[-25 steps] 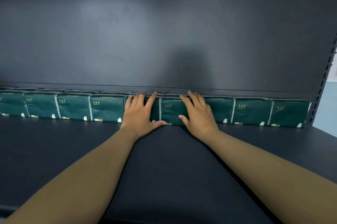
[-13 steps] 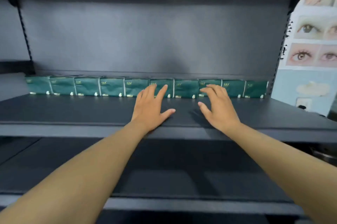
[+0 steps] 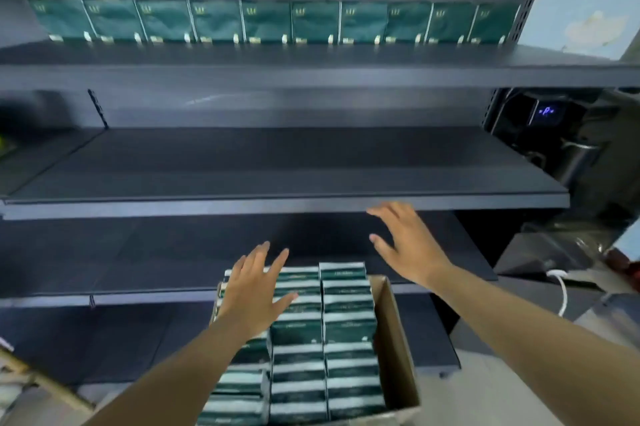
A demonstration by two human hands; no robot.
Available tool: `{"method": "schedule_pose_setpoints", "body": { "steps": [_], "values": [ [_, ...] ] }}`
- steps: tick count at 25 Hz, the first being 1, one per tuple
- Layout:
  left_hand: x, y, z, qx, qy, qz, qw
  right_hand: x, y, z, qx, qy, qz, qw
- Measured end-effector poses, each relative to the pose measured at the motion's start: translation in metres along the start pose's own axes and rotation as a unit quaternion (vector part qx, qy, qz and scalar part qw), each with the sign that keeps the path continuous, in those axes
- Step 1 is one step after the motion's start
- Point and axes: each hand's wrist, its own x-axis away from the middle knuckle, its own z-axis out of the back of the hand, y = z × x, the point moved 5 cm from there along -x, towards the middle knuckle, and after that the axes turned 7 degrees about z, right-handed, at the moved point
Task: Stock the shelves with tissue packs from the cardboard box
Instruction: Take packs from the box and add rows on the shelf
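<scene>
Tissue packs in box: dark green packs (image 3: 348,328) stand on edge in three columns that run from 6 to 12 o'clock in the view, filling the cardboard box (image 3: 393,339) at about 6 o'clock, low and centre.
Long axis: each pack lies crosswise, 9 to 3 o'clock; the columns run away from the person.
Left hand: the left hand (image 3: 254,290) is over the left column at the far end of the box, fingers straight and spread, gripping nothing; whether the palm touches the packs I cannot tell.
Right hand: the right hand (image 3: 408,245) hangs in the air beyond the box's far right corner, at about 1 o'clock from it, fingers spread and slightly bent, holding nothing.
Key relation: the packs lie below and toward the person from both hands; the left is nearer, directly over them, while the right would need to come back and down toward 7 o'clock.
Stocked row: ten packs (image 3: 214,21) stand upright side by side along the back of the top shelf (image 3: 311,73), at 12 o'clock.
Open shelves: the middle shelf (image 3: 277,209) and the lower shelf (image 3: 145,297) show no packs, so I judge the job is at an early stage.
Surroundings: a dark appliance with a small lit display (image 3: 545,112) sits at 2 o'clock, beside the shelving.
</scene>
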Motion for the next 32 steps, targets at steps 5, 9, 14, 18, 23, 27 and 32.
{"method": "schedule_pose_setpoints", "body": {
  "steps": [5,9,14,18,23,27,32],
  "values": [
    [0.037,-0.004,-0.118,0.018,-0.13,0.031,0.991,0.071,0.019,-0.126,-0.09,-0.15,-0.035,0.984],
    [0.034,-0.002,-0.162,0.009,-0.154,0.03,0.988,0.099,0.036,-0.192,-0.105,-0.203,-0.067,0.971],
    [0.03,-0.002,-0.185,-0.037,-0.173,0.008,0.984,0.098,0.05,-0.217,-0.045,-0.201,-0.076,0.976],
    [0.029,-0.003,-0.183,-0.032,-0.192,0.014,0.981,0.093,0.045,-0.219,0.048,-0.198,-0.049,0.978],
    [0.019,0.018,-0.131,0.022,-0.134,-0.01,0.991,0.083,0.038,-0.174,-0.023,-0.142,-0.081,0.986],
    [-0.01,0.052,-0.042,0.08,-0.036,-0.058,0.994,0.053,0.02,-0.078,-0.057,-0.108,-0.055,0.991],
    [-0.058,0.089,0.104,0.106,0.11,-0.095,0.984,0.012,-0.006,0.08,-0.019,-0.018,-0.027,0.999]
  ]
}}
